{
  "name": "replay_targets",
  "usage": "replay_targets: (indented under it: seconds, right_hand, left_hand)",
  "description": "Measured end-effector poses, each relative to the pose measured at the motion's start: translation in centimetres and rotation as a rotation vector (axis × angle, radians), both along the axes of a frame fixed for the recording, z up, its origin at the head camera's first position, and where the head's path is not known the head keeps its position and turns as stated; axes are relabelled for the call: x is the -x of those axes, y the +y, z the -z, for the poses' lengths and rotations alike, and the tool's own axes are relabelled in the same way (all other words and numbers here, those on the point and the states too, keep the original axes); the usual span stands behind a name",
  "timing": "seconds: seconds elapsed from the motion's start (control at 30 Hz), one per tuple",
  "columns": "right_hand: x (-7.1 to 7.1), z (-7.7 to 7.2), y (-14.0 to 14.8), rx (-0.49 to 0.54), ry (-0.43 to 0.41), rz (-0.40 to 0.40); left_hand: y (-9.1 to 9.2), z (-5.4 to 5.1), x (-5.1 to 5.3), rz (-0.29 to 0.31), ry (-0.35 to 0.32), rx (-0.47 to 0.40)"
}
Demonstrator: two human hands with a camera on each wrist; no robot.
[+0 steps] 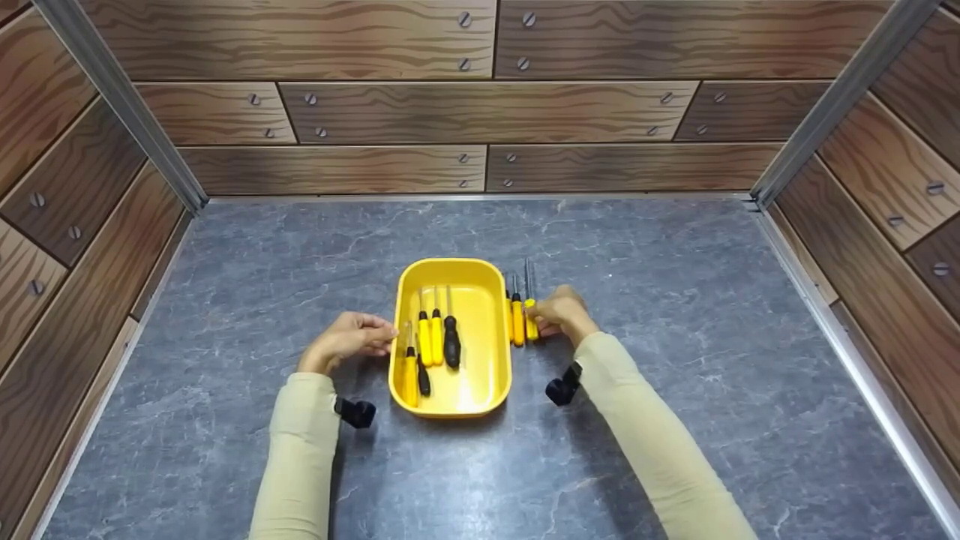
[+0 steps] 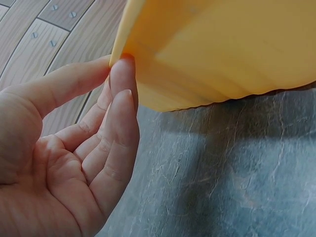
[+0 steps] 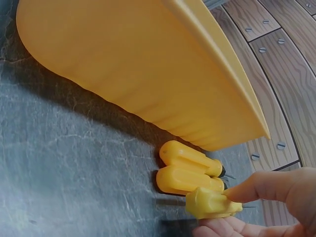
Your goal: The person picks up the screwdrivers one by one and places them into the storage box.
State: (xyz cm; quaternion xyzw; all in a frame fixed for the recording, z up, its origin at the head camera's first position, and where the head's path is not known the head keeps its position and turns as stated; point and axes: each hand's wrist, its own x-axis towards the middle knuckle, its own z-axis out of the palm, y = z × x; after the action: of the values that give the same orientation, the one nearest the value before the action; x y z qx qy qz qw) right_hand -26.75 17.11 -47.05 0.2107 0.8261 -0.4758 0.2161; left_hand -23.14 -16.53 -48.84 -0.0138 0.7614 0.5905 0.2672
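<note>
A yellow tray [image 1: 480,390] holds several screwdrivers with yellow or black handles, lying toward its left side. My left hand [image 1: 349,341] pinches the tray's left rim between thumb and finger, as the left wrist view shows at the rim [image 2: 123,29]. Right of the tray, my right hand [image 1: 564,311] pinches a screwdriver with a bright yellow handle [image 3: 210,202] between thumb and fingers. Beside it, against the tray's right side, lie two orange-yellow handled screwdrivers [image 3: 190,158], their shafts pointing away.
The grey marbled surface [image 1: 637,262] extends around the tray. Wood-patterned walls [image 1: 480,112] stand at the back and both sides, with metal rails [image 1: 847,97] at the corners. A black wrist camera [image 1: 562,386] hangs by each sleeve.
</note>
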Motion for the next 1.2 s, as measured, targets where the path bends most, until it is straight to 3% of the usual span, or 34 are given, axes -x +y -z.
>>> replay_targets:
  seconds: [1.2]
  right_hand:
    - [-0.4,-1.4,0.3,0.049,0.041,-0.024]
  left_hand:
    - [-0.1,0.0,-0.1,0.002,0.008,-0.015]
